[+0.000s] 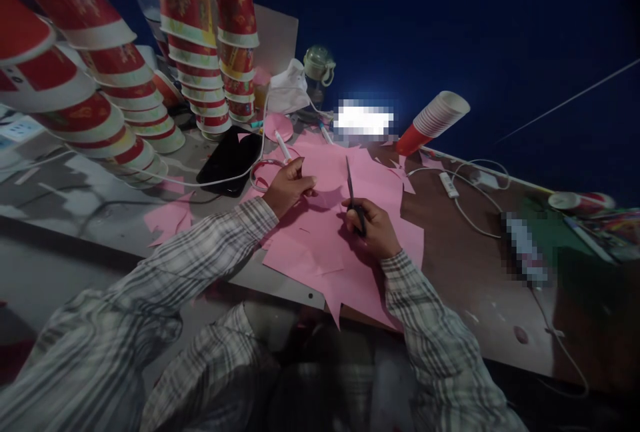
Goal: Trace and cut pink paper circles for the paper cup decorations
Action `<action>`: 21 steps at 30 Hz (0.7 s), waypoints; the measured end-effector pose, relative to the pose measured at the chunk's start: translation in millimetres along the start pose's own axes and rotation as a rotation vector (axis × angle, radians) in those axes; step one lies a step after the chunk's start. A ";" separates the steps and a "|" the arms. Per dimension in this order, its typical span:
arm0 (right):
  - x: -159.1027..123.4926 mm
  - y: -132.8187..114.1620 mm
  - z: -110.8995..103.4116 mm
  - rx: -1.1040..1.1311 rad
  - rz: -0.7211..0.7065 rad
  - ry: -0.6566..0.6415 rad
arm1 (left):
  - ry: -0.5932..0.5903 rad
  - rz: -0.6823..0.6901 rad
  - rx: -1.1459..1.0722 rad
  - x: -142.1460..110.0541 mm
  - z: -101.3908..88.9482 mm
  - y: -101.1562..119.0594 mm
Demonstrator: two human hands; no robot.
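Note:
My right hand (pixel 373 224) grips a pair of scissors (pixel 350 182) by the dark handles, blades pointing away from me over the pink paper (pixel 367 275). To its left, my left hand (pixel 290 190) is closed in a pinch; a small piece of pink paper (pixel 326 200) with a curved edge shows at its fingertips, hard to tell from the sheets beneath. Layered pink sheets with cut, jagged edges lie under both hands. A white marker (pixel 283 147) lies just beyond the left hand, near a pink paper cone or disc (pixel 279 127).
Tall stacks of red and white paper cups (pixel 195 59) rise at the left. A black phone (pixel 231 160) lies before them, with white cables around. More stacked cups (pixel 434 123) lean at the back right. A lidded bottle (pixel 319 72) stands behind. A white cable (pixel 470 215) runs along the right.

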State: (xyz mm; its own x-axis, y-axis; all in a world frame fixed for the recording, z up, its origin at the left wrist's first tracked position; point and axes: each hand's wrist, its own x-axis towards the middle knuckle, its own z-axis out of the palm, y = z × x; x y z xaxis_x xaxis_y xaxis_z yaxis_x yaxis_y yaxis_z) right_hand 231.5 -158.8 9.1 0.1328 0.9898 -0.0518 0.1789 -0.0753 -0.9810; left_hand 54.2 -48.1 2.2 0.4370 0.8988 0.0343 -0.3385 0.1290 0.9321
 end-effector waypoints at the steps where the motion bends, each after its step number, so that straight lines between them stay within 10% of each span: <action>1: 0.2 0.6 0.1 0.000 0.002 0.000 | 0.001 0.001 -0.003 0.4 -0.6 -0.7; 21: 1.0 2.2 -4.0 -0.006 0.048 -0.068 | 0.070 -0.014 -0.042 5.7 -2.9 1.4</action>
State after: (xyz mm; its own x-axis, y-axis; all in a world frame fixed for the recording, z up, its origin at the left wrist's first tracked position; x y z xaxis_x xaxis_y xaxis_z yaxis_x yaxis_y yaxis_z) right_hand 236.0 -158.5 7.7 0.0744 0.9910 -0.1113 0.1801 -0.1231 -0.9759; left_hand 53.8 -41.6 2.7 0.3828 0.9238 -0.0054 -0.3678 0.1578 0.9164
